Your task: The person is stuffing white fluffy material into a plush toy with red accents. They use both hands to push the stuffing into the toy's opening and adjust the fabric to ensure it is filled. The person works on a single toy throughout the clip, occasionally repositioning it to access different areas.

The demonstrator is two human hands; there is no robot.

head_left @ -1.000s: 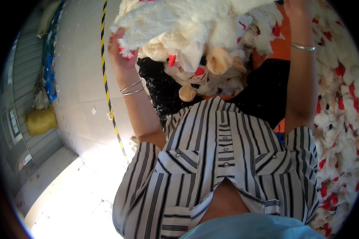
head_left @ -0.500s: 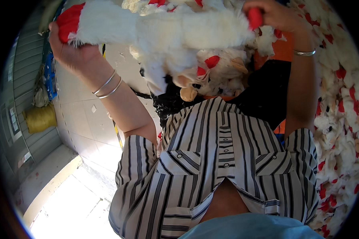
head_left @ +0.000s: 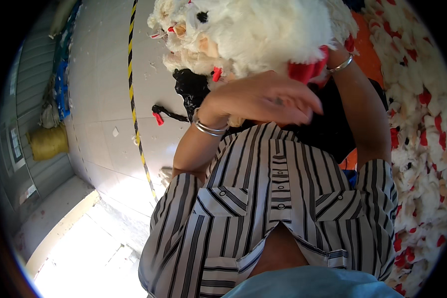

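Note:
A white furry plush skin [head_left: 275, 32] with a red cloth end [head_left: 309, 67] hangs bunched at the top centre. My right hand [head_left: 336, 53] is at its red end, shut on the plush skin; most of its fingers are hidden behind fur and cloth. My left hand [head_left: 270, 97] is just below the red end, with its fingers stretched out and slightly blurred, nothing visible in them. Behind the held piece lies a heap of similar white plush skins [head_left: 176, 54] with red, beige and black bits.
A long pile of white and red plush pieces [head_left: 424, 164] runs down the right side. Black plastic [head_left: 189, 92] and an orange surface [head_left: 368, 49] lie near the heap. Black-and-yellow tape [head_left: 132, 92] crosses the tiled floor. A yellow sack [head_left: 48, 143] stands far left.
The plush skin was stretched wide between both hands; now it is bunched. My left hand has let go of its end and moved right and down. My right hand has moved lower.

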